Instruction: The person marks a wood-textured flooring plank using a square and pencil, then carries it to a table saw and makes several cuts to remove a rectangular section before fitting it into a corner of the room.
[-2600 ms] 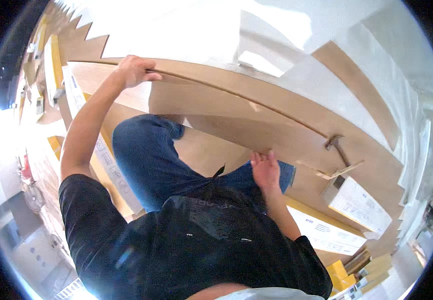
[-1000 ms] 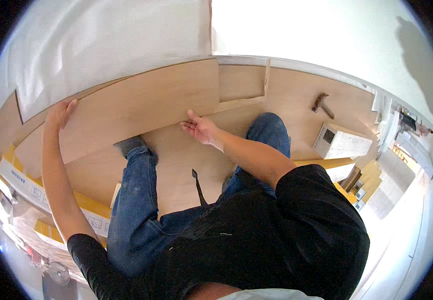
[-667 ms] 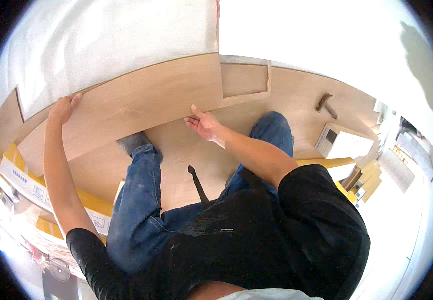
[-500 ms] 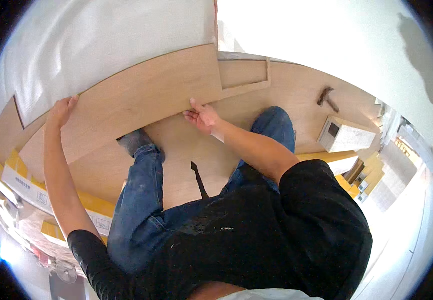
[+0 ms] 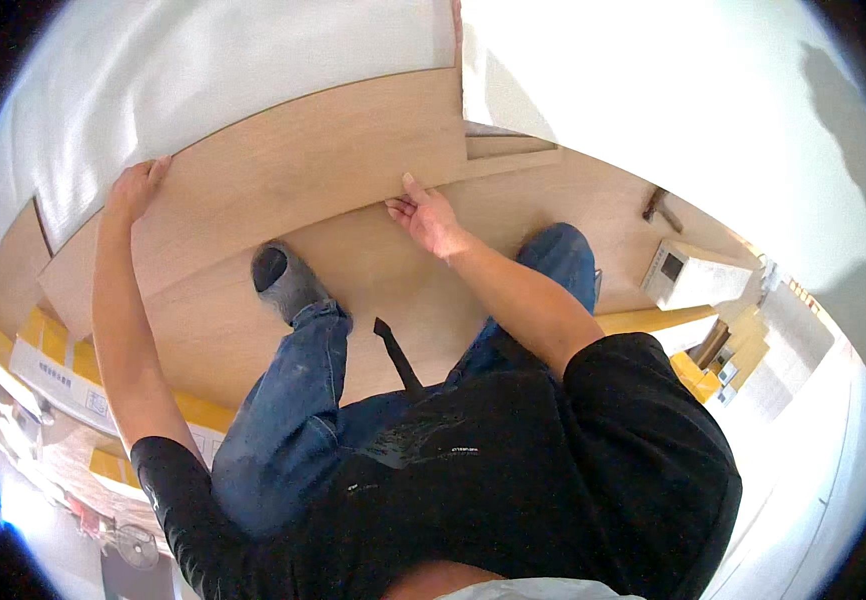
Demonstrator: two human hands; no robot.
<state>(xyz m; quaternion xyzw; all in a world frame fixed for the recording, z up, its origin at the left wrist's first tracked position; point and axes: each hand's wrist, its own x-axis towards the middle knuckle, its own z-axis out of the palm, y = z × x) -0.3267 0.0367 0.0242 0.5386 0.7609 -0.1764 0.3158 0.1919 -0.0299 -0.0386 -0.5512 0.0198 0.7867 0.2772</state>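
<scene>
A long, light wood-look floor plank (image 5: 303, 150) stretches across in front of me, its far long edge against a white underlay sheet (image 5: 183, 75). Near the plank's left end, my left hand (image 5: 139, 190) grips the far edge with its fingertips. My right hand (image 5: 429, 218) holds the near edge closer to the right end, thumb on top and the other fingers curled low at the edge. Boards of the same colour form the floor (image 5: 413, 275) beneath and beside it. At the plank's right end lies a narrow strip of board (image 5: 513, 160) next to the white wall.
My socked foot (image 5: 288, 285) stands just short of the plank. To the right lie a hammer (image 5: 663, 210) and a white box (image 5: 695, 275). Yellow-and-white cartons (image 5: 58, 370) line the left side, and a white wall (image 5: 653, 90) closes the far right.
The plank and both hands have shifted away from me and slightly right in the picture. My left foot, partly covered before, now shows whole. The view has also shifted a little.
</scene>
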